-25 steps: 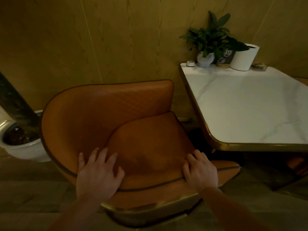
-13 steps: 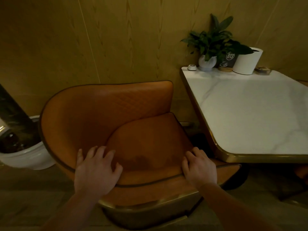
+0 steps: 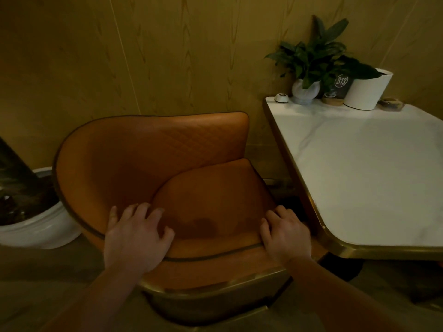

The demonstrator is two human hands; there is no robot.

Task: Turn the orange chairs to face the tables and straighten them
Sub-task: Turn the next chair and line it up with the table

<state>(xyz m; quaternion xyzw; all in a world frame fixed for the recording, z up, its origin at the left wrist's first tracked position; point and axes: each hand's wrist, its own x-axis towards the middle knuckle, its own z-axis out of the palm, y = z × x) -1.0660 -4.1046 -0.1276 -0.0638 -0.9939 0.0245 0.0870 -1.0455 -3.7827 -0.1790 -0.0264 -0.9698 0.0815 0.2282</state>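
- Orange chair (image 3: 153, 159) sits closer to the table (image 3: 359, 178) than a second ago; its front right corner now tucks under the table's gold rim.
- Both hands stay on the seat cushion (image 3: 211, 200).
- Left hand (image 3: 136, 238): fingers spread wide, pressing flat on the cushion's left front edge.
- Right hand (image 3: 286, 236): fingers curled over the cushion's right edge, gripping it.
- White floor planter (image 3: 40, 228) just left of the chair.

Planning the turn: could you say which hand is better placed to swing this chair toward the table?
Probably the left hand: spread on the orange chair by its backrest, it has room to push. The right hand grips the seat corner near the table.
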